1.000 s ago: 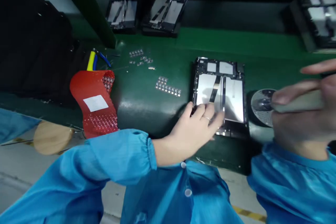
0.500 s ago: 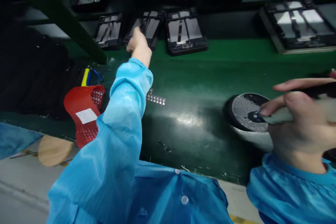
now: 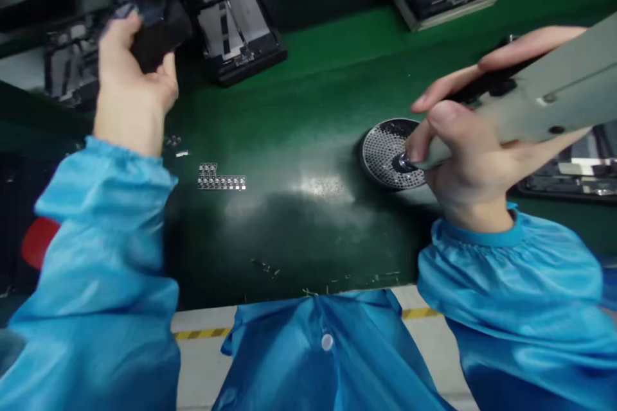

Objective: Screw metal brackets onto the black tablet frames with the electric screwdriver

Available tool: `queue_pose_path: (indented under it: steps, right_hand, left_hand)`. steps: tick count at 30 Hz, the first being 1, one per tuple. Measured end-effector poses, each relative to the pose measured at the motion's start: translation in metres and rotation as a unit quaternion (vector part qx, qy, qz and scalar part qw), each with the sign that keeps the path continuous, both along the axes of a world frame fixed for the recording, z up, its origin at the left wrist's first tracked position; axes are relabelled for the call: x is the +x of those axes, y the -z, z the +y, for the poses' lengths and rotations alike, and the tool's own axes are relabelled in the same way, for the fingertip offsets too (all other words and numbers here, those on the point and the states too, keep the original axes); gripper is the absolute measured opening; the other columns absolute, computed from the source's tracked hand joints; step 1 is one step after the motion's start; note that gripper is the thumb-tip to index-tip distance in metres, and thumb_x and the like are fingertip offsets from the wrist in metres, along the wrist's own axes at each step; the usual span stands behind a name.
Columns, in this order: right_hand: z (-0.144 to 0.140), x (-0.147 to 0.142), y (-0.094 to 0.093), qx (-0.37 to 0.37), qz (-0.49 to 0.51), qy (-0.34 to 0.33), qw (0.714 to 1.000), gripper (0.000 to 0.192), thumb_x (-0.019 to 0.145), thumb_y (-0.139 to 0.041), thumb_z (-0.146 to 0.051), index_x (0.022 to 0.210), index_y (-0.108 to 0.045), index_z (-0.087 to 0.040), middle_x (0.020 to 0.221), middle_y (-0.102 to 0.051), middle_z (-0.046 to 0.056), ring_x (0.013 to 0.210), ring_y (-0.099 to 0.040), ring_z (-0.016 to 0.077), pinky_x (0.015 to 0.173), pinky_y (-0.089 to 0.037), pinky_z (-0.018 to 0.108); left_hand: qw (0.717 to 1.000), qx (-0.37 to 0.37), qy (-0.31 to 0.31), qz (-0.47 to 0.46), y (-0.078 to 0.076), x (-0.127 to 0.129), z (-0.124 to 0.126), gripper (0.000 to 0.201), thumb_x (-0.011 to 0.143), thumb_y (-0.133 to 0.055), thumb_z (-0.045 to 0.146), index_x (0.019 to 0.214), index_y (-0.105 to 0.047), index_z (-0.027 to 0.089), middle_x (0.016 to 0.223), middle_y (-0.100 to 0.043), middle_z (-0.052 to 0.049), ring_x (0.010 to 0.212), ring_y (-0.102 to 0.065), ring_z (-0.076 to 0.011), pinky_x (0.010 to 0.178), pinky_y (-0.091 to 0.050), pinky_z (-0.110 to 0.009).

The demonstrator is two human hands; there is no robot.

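Fetching: left hand (image 3: 129, 80) closed around a dark tablet chassis (image 3: 157, 29), apparently lifted, far left of the screw dish (image 3: 385, 153); right hand (image 3: 470, 148) wrapped round the electric screwdriver (image 3: 530, 103), tip at that dish. Next: chassis down beside dish.

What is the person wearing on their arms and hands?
Both arms are in shiny bright blue sleeves with gathered, elastic-looking cuffs at the wrists. The left hand and right hand are bare, with no gloves. The sleeves belong to a blue coat with a round snap button down the front.
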State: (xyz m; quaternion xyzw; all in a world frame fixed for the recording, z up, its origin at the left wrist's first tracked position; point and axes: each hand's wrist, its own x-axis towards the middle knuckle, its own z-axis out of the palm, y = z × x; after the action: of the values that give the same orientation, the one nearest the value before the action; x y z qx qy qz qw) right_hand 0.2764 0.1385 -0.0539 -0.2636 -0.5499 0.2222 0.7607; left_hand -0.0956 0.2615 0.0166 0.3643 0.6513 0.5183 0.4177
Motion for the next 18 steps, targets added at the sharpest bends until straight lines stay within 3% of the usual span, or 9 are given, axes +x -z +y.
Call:
queue_pose_path:
  steps: [2,3,4,5,8,13,16,18]
  right_hand:
    - [0.002,-0.002,0.001,0.005,0.007,0.006,1.000,0.046,0.090,-0.091,-0.036,0.108,-0.058,-0.010,0.102,-0.049,0.005,0.073,-0.068,0.0091,0.040,-0.036,0.012]
    - [0.003,-0.003,0.003,0.005,0.008,0.016,1.000,0.049,0.091,-0.092,-0.040,0.108,-0.057,-0.010,0.106,-0.050,0.006,0.073,-0.067,0.0074,0.041,-0.035,0.011]
    - [0.004,-0.005,0.005,0.004,0.007,0.027,1.000,0.053,0.091,-0.092,-0.045,0.108,-0.056,-0.010,0.111,-0.051,0.006,0.073,-0.066,0.0057,0.040,-0.034,0.011]
    - [0.005,-0.006,0.007,0.003,0.004,0.033,0.999,0.056,0.092,-0.092,-0.049,0.108,-0.055,-0.010,0.116,-0.052,0.007,0.073,-0.065,0.0045,0.040,-0.033,0.011]
    - [0.007,-0.006,0.015,0.006,-0.016,0.012,1.000,0.050,0.093,-0.091,-0.045,0.110,-0.058,-0.011,0.116,-0.053,0.006,0.073,-0.065,0.0039,0.040,-0.034,0.012]
    - [0.009,0.000,0.015,0.052,-0.017,-0.033,0.998,0.034,0.092,-0.086,-0.027,0.112,-0.063,-0.011,0.113,-0.056,0.006,0.071,-0.066,0.0054,0.039,-0.034,0.015]
    - [0.004,0.003,0.009,0.030,-0.043,-0.070,0.996,0.024,0.096,-0.079,-0.017,0.112,-0.063,-0.011,0.095,-0.048,0.004,0.072,-0.066,0.0066,0.043,-0.038,0.015]
    - [0.000,0.004,0.006,0.014,-0.062,-0.090,0.994,0.020,0.096,-0.075,-0.011,0.113,-0.063,-0.012,0.088,-0.044,0.002,0.072,-0.066,0.0075,0.046,-0.039,0.016]
  left_hand:
    - [1.000,0.004,0.008,0.000,-0.016,0.029,-0.054,0.028,0.113,-0.068,0.040,0.140,-0.072,0.046,0.168,-0.062,0.033,0.181,-0.036,-0.0204,0.133,-0.066,-0.050]
    - [0.999,0.011,0.039,-0.007,-0.022,0.046,-0.083,0.025,0.114,-0.070,0.041,0.138,-0.074,0.046,0.166,-0.065,0.031,0.181,-0.035,-0.0198,0.136,-0.063,-0.050]
    - [0.999,0.021,0.028,-0.022,-0.025,0.065,-0.110,0.019,0.117,-0.066,0.035,0.129,-0.078,0.044,0.159,-0.071,0.030,0.178,-0.041,-0.0152,0.138,-0.060,-0.041]
    - [0.997,0.032,0.031,-0.066,-0.025,0.082,-0.136,0.023,0.120,-0.061,0.025,0.124,-0.080,0.038,0.157,-0.075,0.026,0.174,-0.046,-0.0107,0.141,-0.054,-0.032]
    - [0.982,-0.016,0.073,-0.173,-0.012,0.124,-0.193,0.030,0.122,-0.056,0.015,0.117,-0.083,0.027,0.151,-0.081,0.011,0.164,-0.061,-0.0138,0.136,-0.057,-0.030]
    - [0.954,-0.146,0.090,-0.245,0.022,0.151,-0.238,0.031,0.117,-0.063,0.017,0.142,-0.075,0.032,0.167,-0.072,0.000,0.163,-0.064,-0.0223,0.130,-0.064,-0.040]
    - [0.925,-0.184,0.048,-0.328,0.027,0.158,-0.258,0.040,0.116,-0.073,0.025,0.155,-0.070,0.032,0.168,-0.072,-0.002,0.164,-0.063,-0.0244,0.133,-0.061,-0.041]
    - [0.893,-0.225,0.022,-0.389,0.027,0.162,-0.272,0.039,0.115,-0.077,0.027,0.153,-0.073,0.027,0.167,-0.073,-0.004,0.165,-0.062,-0.0255,0.135,-0.059,-0.039]
